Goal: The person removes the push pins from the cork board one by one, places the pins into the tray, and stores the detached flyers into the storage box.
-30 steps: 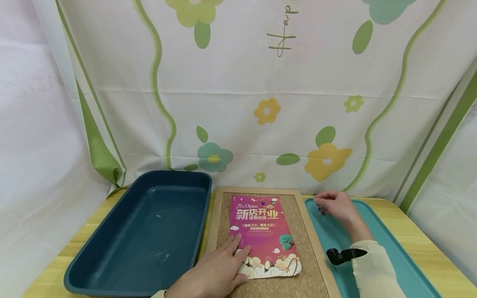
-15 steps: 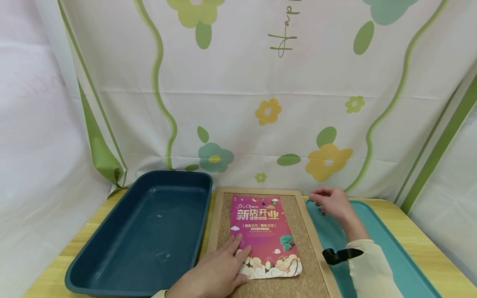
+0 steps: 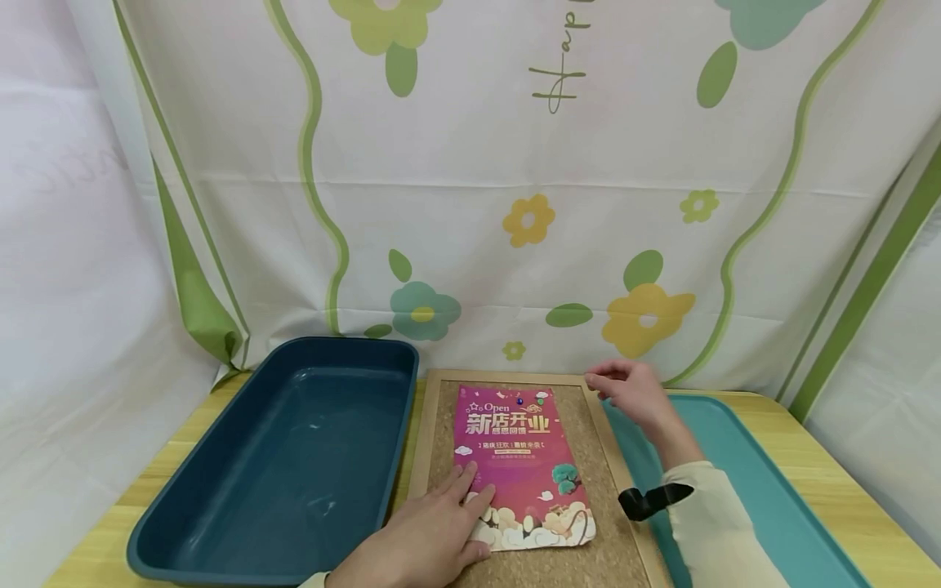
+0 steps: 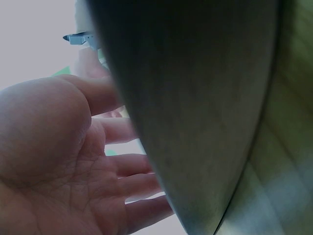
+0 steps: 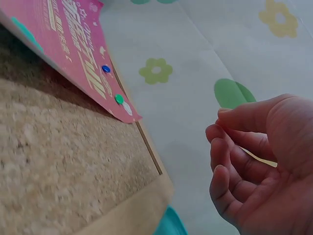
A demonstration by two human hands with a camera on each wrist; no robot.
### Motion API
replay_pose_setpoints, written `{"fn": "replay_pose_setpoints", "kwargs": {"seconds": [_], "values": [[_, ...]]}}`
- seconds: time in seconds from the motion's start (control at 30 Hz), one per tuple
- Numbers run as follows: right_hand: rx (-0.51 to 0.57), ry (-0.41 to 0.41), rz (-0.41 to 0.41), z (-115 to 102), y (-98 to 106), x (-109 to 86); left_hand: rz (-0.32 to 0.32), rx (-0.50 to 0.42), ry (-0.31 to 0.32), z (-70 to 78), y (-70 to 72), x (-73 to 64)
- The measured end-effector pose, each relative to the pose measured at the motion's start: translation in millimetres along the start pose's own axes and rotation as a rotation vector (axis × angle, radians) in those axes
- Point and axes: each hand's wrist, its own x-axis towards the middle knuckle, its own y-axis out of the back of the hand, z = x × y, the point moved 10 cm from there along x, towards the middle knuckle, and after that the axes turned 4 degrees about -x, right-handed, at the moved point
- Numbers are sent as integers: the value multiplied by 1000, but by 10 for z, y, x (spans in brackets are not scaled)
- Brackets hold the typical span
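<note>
Nearest, at the near left part of the cork board (image 3: 617, 531), the left hand (image 3: 434, 527) rests palm down on the poster (image 3: 515, 482), its fingers spread apart and reaching over the poster's lower left part. In the left wrist view a dark panel hides those fingertips.

By the near right side of the board, the right sleeve (image 3: 716, 514) is cream, with a black strap (image 3: 654, 500) at the cuff. Ahead of it, the right hand (image 3: 625, 392) hangs over the board's far right corner. Its thumb and index fingertips meet and the other fingers curl loosely; whether something tiny sits between those tips I cannot tell.

The poster lies on the board's cork, with its top near the board's far edge. It is magenta and purple, with "Open" and large Chinese characters across the upper part. A blue pin (image 5: 106, 69) and a green pin (image 5: 119, 99) sit near each other at its upper right; in the right wrist view its long right edge lifts off the cork.

Left of the board stands a deep dark blue tray (image 3: 400, 457); just right of it lies a shallow teal tray (image 3: 772, 490). Beyond the board hangs a white flowered cloth (image 3: 456, 237).
</note>
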Motion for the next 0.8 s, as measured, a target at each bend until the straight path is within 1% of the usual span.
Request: {"fn": "replay_pose_setpoints", "kwargs": {"seconds": [0.2, 0.4, 0.5, 0.7, 0.8], "values": [[25, 22, -5, -103, -94, 104, -8, -3, 1, 5, 8, -2], [17, 27, -34, -186, -278, 214, -7, -4, 10, -21, 1, -18], [11, 22, -34, -225, -357, 230, -2, -7, 8, -21, 7, -21], [10, 10, -9, -291, -455, 231, -6, -1, 5, -11, 2, -13], [24, 0, -12, -312, -507, 241, -6, 7, -1, -1, -1, -4]]}}
